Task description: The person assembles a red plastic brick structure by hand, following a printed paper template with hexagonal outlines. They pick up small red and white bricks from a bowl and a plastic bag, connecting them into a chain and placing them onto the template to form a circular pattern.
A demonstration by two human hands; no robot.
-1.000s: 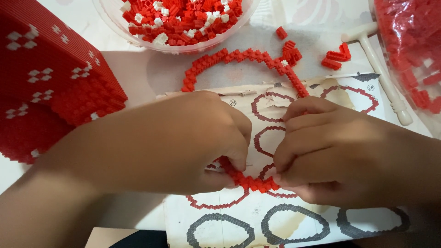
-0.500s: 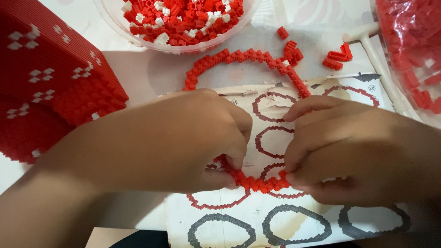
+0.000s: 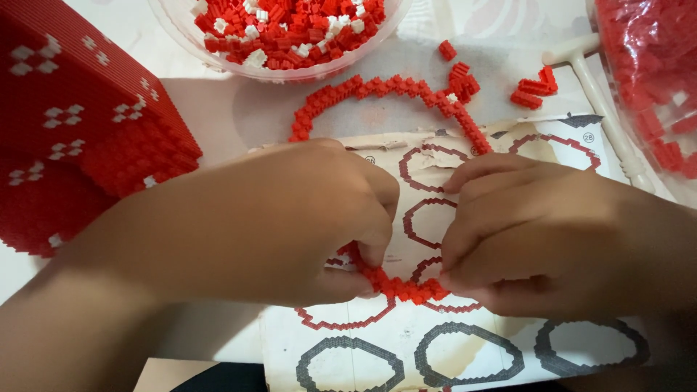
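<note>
The near arc of the brick ring (image 3: 406,287), laid over the sheet (image 3: 465,341), is pinched by the left hand (image 3: 290,218) and right hand (image 3: 537,232). If squeezed unevenly, the thin ring could be snapped apart.

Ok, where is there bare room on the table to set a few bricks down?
Bare tabletop lies between the red brick block, the clear bowl and the brick ring. Crowded: loose bricks top right, and the instruction sheet under the left hand and right hand.
</note>
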